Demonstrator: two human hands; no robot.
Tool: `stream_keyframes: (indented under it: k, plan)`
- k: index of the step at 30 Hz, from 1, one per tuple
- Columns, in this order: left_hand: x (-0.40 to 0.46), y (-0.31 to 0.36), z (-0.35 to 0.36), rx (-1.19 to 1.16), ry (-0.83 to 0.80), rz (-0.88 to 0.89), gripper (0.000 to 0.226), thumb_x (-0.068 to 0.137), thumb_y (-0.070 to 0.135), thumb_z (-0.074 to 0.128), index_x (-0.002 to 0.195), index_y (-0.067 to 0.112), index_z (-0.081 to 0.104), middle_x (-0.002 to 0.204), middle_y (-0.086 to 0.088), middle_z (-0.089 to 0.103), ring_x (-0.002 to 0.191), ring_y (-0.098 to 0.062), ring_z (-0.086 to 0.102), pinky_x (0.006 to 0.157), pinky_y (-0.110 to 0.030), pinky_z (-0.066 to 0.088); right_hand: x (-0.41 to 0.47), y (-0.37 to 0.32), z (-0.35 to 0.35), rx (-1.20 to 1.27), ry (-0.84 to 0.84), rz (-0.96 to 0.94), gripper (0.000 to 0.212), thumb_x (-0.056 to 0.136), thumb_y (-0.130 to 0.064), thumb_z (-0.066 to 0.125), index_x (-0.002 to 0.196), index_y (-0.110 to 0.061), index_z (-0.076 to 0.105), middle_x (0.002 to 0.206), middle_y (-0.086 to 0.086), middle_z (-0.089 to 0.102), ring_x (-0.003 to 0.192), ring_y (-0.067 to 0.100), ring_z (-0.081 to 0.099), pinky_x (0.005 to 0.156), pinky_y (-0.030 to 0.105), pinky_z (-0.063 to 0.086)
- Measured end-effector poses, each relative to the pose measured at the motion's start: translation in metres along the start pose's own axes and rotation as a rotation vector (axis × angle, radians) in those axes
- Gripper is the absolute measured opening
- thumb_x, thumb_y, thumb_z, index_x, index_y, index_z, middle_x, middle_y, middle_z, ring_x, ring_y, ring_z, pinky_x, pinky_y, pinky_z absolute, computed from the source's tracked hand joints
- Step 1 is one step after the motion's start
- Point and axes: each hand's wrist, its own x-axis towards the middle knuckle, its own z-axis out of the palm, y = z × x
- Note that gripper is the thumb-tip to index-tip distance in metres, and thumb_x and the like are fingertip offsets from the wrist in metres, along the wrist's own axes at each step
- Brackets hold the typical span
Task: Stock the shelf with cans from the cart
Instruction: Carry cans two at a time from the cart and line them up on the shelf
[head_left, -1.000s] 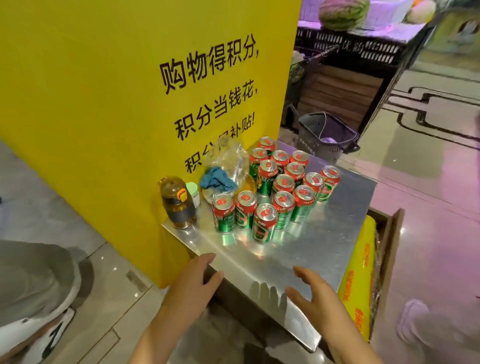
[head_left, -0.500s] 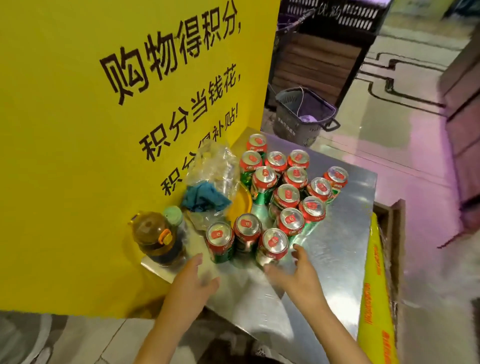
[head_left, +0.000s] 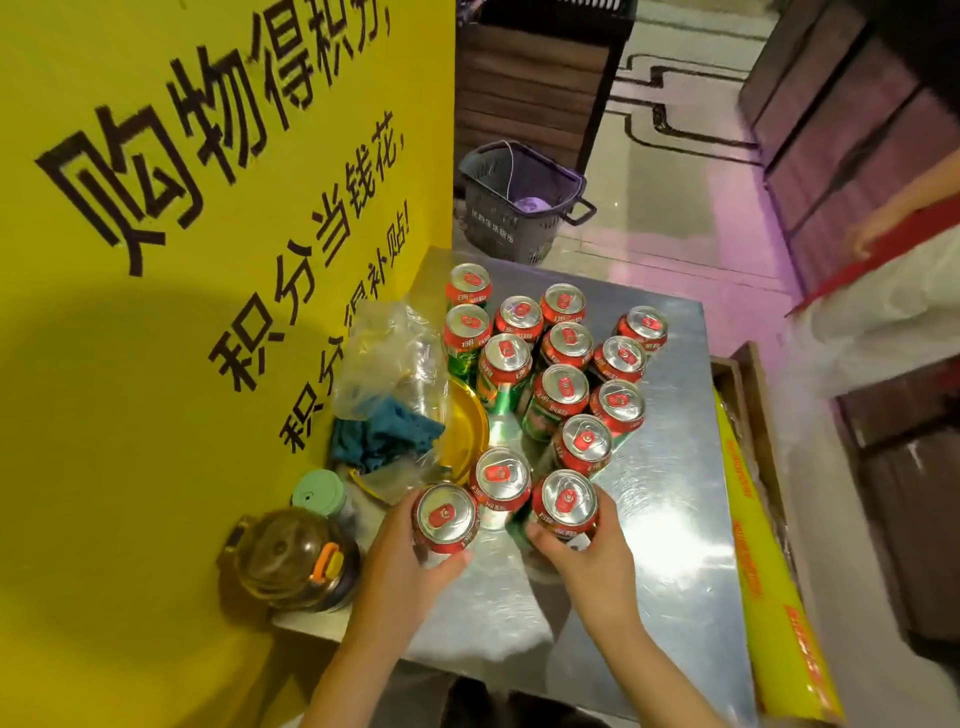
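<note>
From the head view, the job looks barely begun. All the cans in sight are on the steel cart top (head_left: 649, 519), and I see no shelf holding any stock, so I judge this to be an early pick-up with nearly everything left to move.

The left hand (head_left: 410, 561) curls its fingers and thumb round the can nearest the near-left corner (head_left: 445, 514). The right hand (head_left: 587, 556) wraps the neighbouring can (head_left: 569, 501) the same way. Whether either can is clear of the metal I cannot tell.

I count 14 cans, all upright: 2 in the hands, 1 just behind and between them (head_left: 501, 475), and 11 more in a loose cluster (head_left: 560, 387) running towards the far edge.

Along the left edge, against the yellow sign board (head_left: 156, 364), there is 1 brown-lidded bottle (head_left: 291, 556), 1 green-lidded cup (head_left: 318, 493), 1 crumpled plastic bag (head_left: 389, 353), 1 blue cloth (head_left: 384, 436) and 1 yellow dish (head_left: 465, 431). Off the right edge lies 1 yellow roll (head_left: 769, 571), and 1 dark shopping basket (head_left: 519, 202) stands on the floor beyond the far edge.
</note>
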Motion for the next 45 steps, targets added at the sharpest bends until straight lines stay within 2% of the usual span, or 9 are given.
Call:
stream_keyframes:
  k: [3,12,17,21,26,33,38,42,45]
  plan:
    - [0.001,-0.002,-0.001,-0.018,-0.005,0.018,0.072,0.066,0.017,0.084,0.121,0.037,0.043,0.111,0.033,0.049,0.102,0.019,0.046,0.085,-0.002,0.037,-0.002,-0.001,-0.003,0.01,0.014,-0.007,0.064,0.066,-0.019,0.084,0.116,-0.034,0.047,0.099,-0.026,0.06,0.086,-0.022,0.054,0.067,0.001,0.044]
    - [-0.005,-0.005,-0.007,0.032,-0.054,0.1,0.068,0.058,0.021,0.088,0.113,0.039,0.052,0.11,0.023,0.061,0.106,0.002,0.056,0.097,-0.027,0.047,-0.026,0.016,-0.007,0.088,0.097,0.016,0.065,0.061,-0.017,0.088,0.117,-0.026,0.055,0.105,-0.012,0.066,0.096,0.003,0.062,0.084,0.024,0.05]
    - [-0.018,0.006,-0.004,-0.098,-0.154,0.074,0.073,0.053,0.013,0.09,0.115,0.034,0.056,0.11,0.016,0.064,0.104,-0.003,0.06,0.081,-0.01,0.049,-0.048,0.024,-0.025,0.154,0.192,0.037,0.064,0.06,-0.013,0.088,0.113,-0.028,0.056,0.104,-0.012,0.066,0.092,-0.009,0.059,0.072,0.008,0.045]
    - [-0.036,0.039,0.009,-0.138,-0.214,0.161,0.071,0.05,0.012,0.09,0.11,0.034,0.058,0.099,0.022,0.067,0.096,0.002,0.061,0.083,-0.017,0.046,-0.075,0.028,-0.055,0.211,0.283,0.056,0.066,0.058,-0.009,0.088,0.11,-0.032,0.056,0.106,-0.013,0.065,0.092,-0.012,0.058,0.07,0.003,0.044]
    - [-0.052,0.08,0.046,-0.152,-0.334,0.282,0.078,0.033,0.048,0.076,0.107,0.036,0.054,0.102,0.012,0.065,0.095,-0.006,0.061,0.079,-0.017,0.05,-0.115,0.029,-0.104,0.334,0.471,0.018,0.068,0.04,-0.026,0.086,0.103,-0.035,0.061,0.095,-0.02,0.069,0.088,-0.008,0.062,0.067,0.004,0.045]
    - [-0.129,0.129,0.135,-0.125,-0.705,0.491,0.066,0.05,0.009,0.092,0.102,0.031,0.057,0.095,0.019,0.067,0.09,0.006,0.061,0.074,-0.003,0.043,-0.228,0.072,-0.197,0.454,0.841,0.038,0.082,0.031,-0.036,0.082,0.11,-0.026,0.061,0.1,-0.007,0.069,0.088,0.003,0.065,0.071,0.01,0.05]
    - [-0.225,0.146,0.197,-0.096,-0.975,0.544,0.066,0.056,0.008,0.088,0.11,0.028,0.056,0.105,0.013,0.064,0.09,0.012,0.06,0.071,-0.001,0.044,-0.353,0.116,-0.251,0.46,1.112,0.145,0.081,0.031,-0.038,0.084,0.108,-0.03,0.06,0.102,-0.007,0.068,0.093,0.005,0.065,0.074,0.017,0.048]
    - [-0.313,0.149,0.244,-0.063,-1.2,0.58,0.07,0.051,0.023,0.09,0.109,0.036,0.054,0.104,0.017,0.064,0.091,0.013,0.059,0.072,-0.001,0.044,-0.454,0.15,-0.281,0.438,1.31,0.194,0.07,0.048,-0.014,0.09,0.109,-0.028,0.058,0.105,-0.006,0.066,0.099,0.01,0.062,0.075,0.019,0.046]
    - [-0.383,0.146,0.272,-0.039,-1.362,0.607,0.065,0.056,0.011,0.089,0.109,0.03,0.057,0.096,0.022,0.068,0.089,0.012,0.06,0.07,-0.001,0.043,-0.525,0.18,-0.288,0.438,1.485,0.251,0.079,0.042,-0.031,0.087,0.115,-0.026,0.058,0.11,-0.003,0.065,0.102,0.016,0.062,0.085,0.03,0.049]
